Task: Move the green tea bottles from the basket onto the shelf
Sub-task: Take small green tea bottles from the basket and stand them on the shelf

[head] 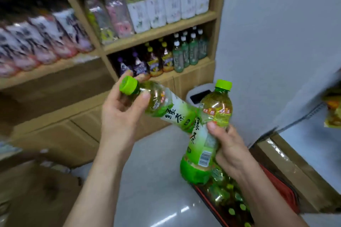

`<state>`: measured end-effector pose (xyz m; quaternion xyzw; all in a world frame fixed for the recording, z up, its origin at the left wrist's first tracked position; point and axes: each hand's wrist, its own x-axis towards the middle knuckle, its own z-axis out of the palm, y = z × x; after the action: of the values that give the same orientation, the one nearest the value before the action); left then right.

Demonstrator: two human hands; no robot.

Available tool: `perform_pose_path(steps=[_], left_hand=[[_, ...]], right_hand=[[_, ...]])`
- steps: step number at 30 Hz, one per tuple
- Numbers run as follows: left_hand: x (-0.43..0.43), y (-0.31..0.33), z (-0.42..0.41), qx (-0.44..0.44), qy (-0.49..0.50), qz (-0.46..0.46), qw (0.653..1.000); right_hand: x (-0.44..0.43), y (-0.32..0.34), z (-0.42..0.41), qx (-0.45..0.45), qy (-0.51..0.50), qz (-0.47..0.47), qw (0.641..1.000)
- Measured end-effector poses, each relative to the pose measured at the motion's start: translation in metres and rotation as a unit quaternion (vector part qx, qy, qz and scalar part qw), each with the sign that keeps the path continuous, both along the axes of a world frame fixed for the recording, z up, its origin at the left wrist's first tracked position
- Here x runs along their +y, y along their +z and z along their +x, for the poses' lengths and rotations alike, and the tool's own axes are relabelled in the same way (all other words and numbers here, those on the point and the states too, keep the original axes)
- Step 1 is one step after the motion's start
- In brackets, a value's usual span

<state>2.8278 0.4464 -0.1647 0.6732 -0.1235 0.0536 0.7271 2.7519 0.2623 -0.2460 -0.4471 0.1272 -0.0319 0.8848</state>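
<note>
Your left hand [121, 114] curls its fingers round the neck of the tilted green tea bottle [171, 110]. Your right hand [230, 147] wraps the label of the upright green tea bottle [203, 145], which touches the tilted one's base, just above the red basket [282, 188].

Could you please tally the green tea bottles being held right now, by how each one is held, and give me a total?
Tilted bottle in the left hand: 1
Upright bottle in the right hand: 1
Total in hand: 2
More lie in the basket, too blurred to count.
</note>
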Motion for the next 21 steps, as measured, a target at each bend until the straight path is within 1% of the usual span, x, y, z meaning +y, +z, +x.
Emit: perform_pose_path(steps=[2, 4, 6, 10, 13, 16, 18, 21], left_hand=[[0.027, 0.017, 0.001, 0.007, 0.04, 0.012, 0.999], [0.062, 0.028, 0.006, 0.029, 0.092, -0.002, 0.995], [0.101, 0.033, 0.016, 0.042, 0.139, -0.001, 0.989], [0.163, 0.037, 0.032, 0.048, 0.206, 0.05, 0.976], [0.2, 0.037, 0.052, 0.031, 0.186, 0.117, 0.975], [0.229, 0.025, 0.078, 0.054, 0.17, 0.178, 0.968], [0.243, 0.01, 0.099, 0.071, 0.18, 0.198, 0.961], [0.261, -0.016, 0.135, 0.099, 0.183, 0.214, 0.954]], right_hand=[[0.042, 0.028, 0.02, -0.025, 0.005, -0.009, 1.0], [0.079, 0.047, 0.039, -0.023, 0.014, -0.035, 0.999], [0.115, 0.059, 0.056, -0.012, 0.034, -0.081, 0.996], [0.176, 0.067, 0.089, 0.002, 0.04, -0.136, 0.99], [0.203, 0.065, 0.116, 0.013, 0.033, -0.202, 0.979], [0.215, 0.055, 0.149, 0.039, 0.056, -0.238, 0.969], [0.222, 0.044, 0.173, 0.057, 0.083, -0.237, 0.966], [0.229, 0.028, 0.215, 0.078, 0.125, -0.189, 0.971]])
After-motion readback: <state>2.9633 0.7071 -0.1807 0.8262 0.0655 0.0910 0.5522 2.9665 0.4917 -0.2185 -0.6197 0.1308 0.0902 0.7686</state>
